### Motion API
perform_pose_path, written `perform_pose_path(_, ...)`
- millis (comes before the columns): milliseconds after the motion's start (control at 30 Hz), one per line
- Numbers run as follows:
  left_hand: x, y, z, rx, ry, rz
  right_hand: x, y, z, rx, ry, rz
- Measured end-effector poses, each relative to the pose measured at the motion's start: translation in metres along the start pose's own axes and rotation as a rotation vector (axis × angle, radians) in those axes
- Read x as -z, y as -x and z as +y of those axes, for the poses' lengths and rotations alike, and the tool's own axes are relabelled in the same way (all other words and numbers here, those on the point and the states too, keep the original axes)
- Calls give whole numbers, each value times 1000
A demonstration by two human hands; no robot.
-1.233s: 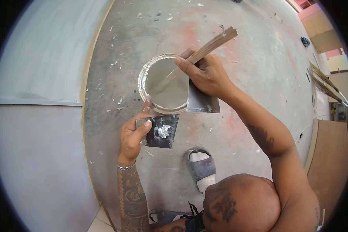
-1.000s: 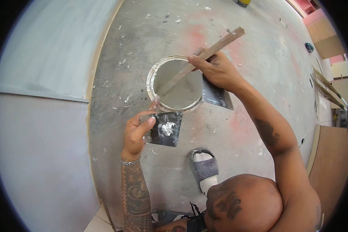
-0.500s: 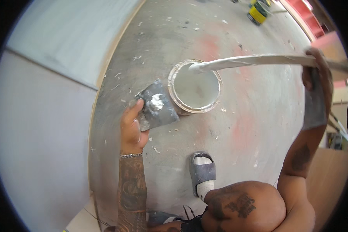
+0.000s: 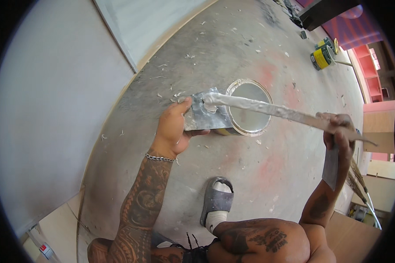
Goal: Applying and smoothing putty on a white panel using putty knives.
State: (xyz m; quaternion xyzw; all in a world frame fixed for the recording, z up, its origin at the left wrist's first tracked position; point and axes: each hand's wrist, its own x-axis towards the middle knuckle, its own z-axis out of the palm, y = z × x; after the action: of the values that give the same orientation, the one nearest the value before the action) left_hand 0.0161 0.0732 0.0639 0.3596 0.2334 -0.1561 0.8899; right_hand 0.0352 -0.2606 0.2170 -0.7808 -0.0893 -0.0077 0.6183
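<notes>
My left hand (image 4: 169, 127) grips a flat, square metal putty plate (image 4: 195, 120), thumb along its near edge. Above it, the white-coated end of a long wooden stick (image 4: 281, 112) rests on or just over the plate, where a lump of white paste shows. My right hand (image 4: 340, 131) is closed around the stick's other end. A broad flat scraper blade (image 4: 331, 171) also hangs from that hand, pointing down along the forearm. The stick crosses above an open round bucket (image 4: 270, 98) of pale paste on the floor; the plate overlaps its left side.
White scraps litter the grey, red-stained floor (image 4: 232, 162). A pale panel wall (image 4: 52, 109) runs along the left. Yellow-and-dark cans (image 4: 321, 58) stand far right, near pink shelves (image 4: 368, 65). Brooms (image 4: 357, 179) lean at right. A paintbrush (image 4: 44, 249) lies lower left. My sandalled foot (image 4: 218, 197) is nearby.
The stick's coated end has moved from inside the bucket to the plate in my left hand. My right hand has come lower, and the view has shifted.
</notes>
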Motion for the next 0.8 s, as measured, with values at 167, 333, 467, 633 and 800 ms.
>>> perform_pose_path(167, 1, 3, 9, 3, 8, 86, -16, 2, -12, 470, 331, -403)
perform_pose_path(333, -9, -10, -4, -2, -99, 142, -26, 26, -53, 495, 403, -341)
perform_pose_path(467, 9, -16, -14, 18, -186, 162, 3, 11, -58, 608, 333, -406)
perform_pose_path(633, -7, -22, -23, -20, -241, 87, 34, 17, -77, 483, 231, -164)
perform_pose_path(800, 29, -41, -27, -74, -199, 120, 44, 1, -59, 314, 425, -27)
